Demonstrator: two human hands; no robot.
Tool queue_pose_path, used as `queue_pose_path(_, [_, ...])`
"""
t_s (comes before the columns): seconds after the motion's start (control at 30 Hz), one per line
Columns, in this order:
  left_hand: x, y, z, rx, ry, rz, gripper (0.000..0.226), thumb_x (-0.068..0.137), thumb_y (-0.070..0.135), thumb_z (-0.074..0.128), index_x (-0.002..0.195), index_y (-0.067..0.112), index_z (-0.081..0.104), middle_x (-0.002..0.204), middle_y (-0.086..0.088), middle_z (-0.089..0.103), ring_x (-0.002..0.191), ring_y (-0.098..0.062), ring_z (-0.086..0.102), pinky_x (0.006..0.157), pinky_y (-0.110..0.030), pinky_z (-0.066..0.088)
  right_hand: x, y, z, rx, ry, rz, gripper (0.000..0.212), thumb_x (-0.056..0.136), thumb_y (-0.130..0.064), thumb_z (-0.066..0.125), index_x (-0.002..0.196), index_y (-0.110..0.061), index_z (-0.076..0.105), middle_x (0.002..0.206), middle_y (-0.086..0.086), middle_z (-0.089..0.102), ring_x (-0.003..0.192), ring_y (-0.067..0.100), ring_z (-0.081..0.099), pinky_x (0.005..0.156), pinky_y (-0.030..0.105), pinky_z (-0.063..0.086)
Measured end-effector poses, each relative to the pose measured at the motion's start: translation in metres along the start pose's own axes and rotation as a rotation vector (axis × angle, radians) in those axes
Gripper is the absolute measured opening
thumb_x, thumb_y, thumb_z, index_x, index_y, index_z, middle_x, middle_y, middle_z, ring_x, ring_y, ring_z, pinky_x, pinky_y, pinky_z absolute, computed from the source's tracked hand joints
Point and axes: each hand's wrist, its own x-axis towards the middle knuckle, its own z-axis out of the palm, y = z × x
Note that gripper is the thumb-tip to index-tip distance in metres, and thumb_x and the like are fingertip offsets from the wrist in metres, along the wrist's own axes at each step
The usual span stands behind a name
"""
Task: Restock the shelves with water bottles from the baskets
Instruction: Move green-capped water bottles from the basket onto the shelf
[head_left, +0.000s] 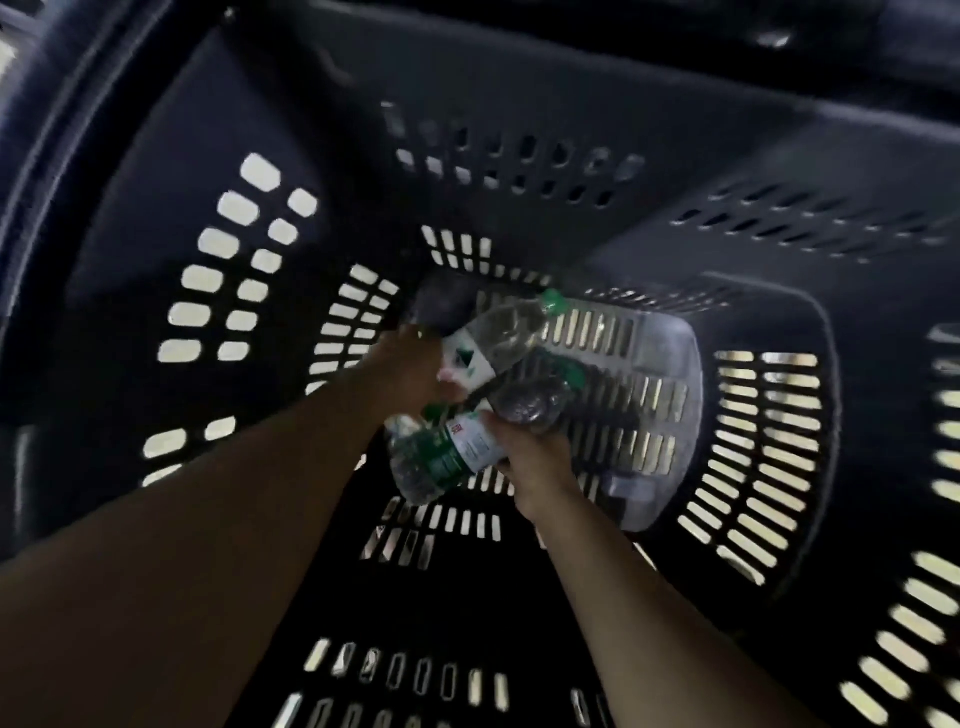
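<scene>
The view looks straight down into a deep dark basket (519, 119) whose slotted walls let light through on every side, and both bare forearms reach down to its bottom. The left hand (410, 371) comes in from the lower left and is closed around the lower body of a clear water bottle (498, 338), which lies tilted with its green cap (555, 301) pointing up and to the right and its white label with a dark triangle mark just beside the fingers. The right hand (524, 457) comes in from the lower right and grips a second bottle (441, 457) across its white and green label, fingers wrapped round the far end, so that the ribbed clear body sticks out to the lower left of the hand. The 2 held bottles sit close together, the first just above the second, and whether they touch cannot be told. A third bottle (540, 400) with a green cap lies on the basket floor just beside the right hand's fingertips, dark and blurred. Another dark rounded shape (441, 306) lies beyond the left hand, too dim to make out. The pale slotted floor panel (649, 395) of the basket shows to the right of the bottles
</scene>
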Motion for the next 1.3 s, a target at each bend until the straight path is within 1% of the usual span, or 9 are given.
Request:
queue_pose_path(0.1, [-0.011,-0.005,0.032,-0.246,-0.058,0.012,0.106,0.067,0.086,0.048,0.134,0.004,0.049,0.129,-0.019,0.057,0.117,-0.035,0.056,0.097,-0.048,0.046,-0.006,-0.007,-0.034,-0.024,0.016,-0.026,0.051,0.066,-0.026,0.088,0.108,-0.005,0.069,0.111,0.010,0.070,0.100,0.030,0.066,0.094,0.050,0.052])
queue_pose_path(0.2, [-0.058,0.019,0.030,-0.489,0.005,-0.146,0.050,0.087,0.040,0.066,0.118,0.002,0.059,0.110,-0.009,0.065,0.100,-0.026,0.063,0.087,-0.039,0.051,-0.029,-0.017,-0.067,-0.077,0.052,-0.100,0.080,0.036,-0.047,0.089,0.102,-0.005,0.070,0.101,0.009,0.072,0.092,0.027,0.069,0.086,0.046,0.056])
queue_pose_path(0.37, [-0.147,0.059,-0.006,-0.612,0.103,-0.234,0.020,0.087,0.027,0.070,0.084,0.011,0.058,0.074,-0.005,0.061,0.065,-0.010,0.060,0.049,-0.016,0.040,-0.109,-0.049,-0.110,-0.108,0.008,-0.205,0.068,0.046,-0.029,0.089,0.107,-0.008,0.068,0.102,0.009,0.073,0.093,0.028,0.070,0.084,0.046,0.057])
queue_pose_path(0.53, [-0.250,0.095,-0.075,-0.682,0.134,-0.209,0.045,0.084,0.038,0.070,0.113,0.006,0.060,0.097,-0.006,0.066,0.080,-0.010,0.058,0.054,-0.010,0.040,-0.238,-0.095,-0.137,-0.100,-0.066,-0.239,0.029,0.064,-0.004,0.084,0.089,-0.011,0.071,0.089,0.004,0.075,0.083,0.021,0.070,0.067,0.028,0.052])
queue_pose_path(0.63, [-0.325,0.125,-0.128,-0.760,0.170,-0.211,0.026,0.083,0.037,0.072,0.087,0.015,0.058,0.074,0.005,0.067,0.065,-0.007,0.060,0.046,-0.015,0.041,-0.328,-0.124,-0.152,-0.105,-0.120,-0.324,0.027,0.069,0.008,0.078,0.084,-0.014,0.071,0.082,-0.001,0.074,0.082,0.021,0.070,0.064,0.026,0.054])
queue_pose_path(0.8, [-0.441,0.166,-0.204,-0.884,0.228,-0.076,0.036,0.077,0.048,0.075,0.087,0.015,0.066,0.077,0.002,0.072,0.072,-0.012,0.069,0.066,-0.032,0.054,-0.471,-0.156,-0.177,-0.016,-0.228,-0.443,0.048,0.061,0.011,0.079,0.104,-0.007,0.067,0.100,0.009,0.074,0.102,0.032,0.067,0.090,0.040,0.052])
queue_pose_path(1.03, [-0.577,0.213,-0.288,-1.100,0.245,0.101,0.057,0.061,0.052,0.083,0.104,0.019,0.065,0.091,0.008,0.075,0.089,-0.011,0.070,0.077,-0.026,0.052,-0.629,-0.168,-0.203,0.524,-0.523,-0.477,0.050,0.057,0.001,0.071,0.107,0.001,0.063,0.099,0.021,0.067,0.086,0.033,0.066,0.075,0.041,0.057])
queue_pose_path(1.17, [-0.614,0.231,-0.312,-1.087,0.232,0.265,0.096,0.023,0.073,0.084,0.101,0.020,0.064,0.093,0.006,0.075,0.092,-0.012,0.069,0.082,-0.028,0.050,-0.693,-0.172,-0.208,0.702,-0.542,-0.485,0.033,0.067,-0.017,0.073,0.094,0.000,0.067,0.083,0.020,0.069,0.068,0.031,0.068,0.072,0.045,0.056])
queue_pose_path(1.3, [-0.643,0.249,-0.335,-1.078,0.182,0.371,0.089,0.032,0.066,0.088,0.108,0.028,0.062,0.104,0.011,0.073,0.104,-0.014,0.067,0.097,-0.037,0.048,-0.730,-0.181,-0.225,0.746,-0.525,-0.551,0.075,0.021,-0.034,0.099,0.085,-0.001,0.076,0.086,0.019,0.072,0.070,0.027,0.071,0.062,0.038,0.059])
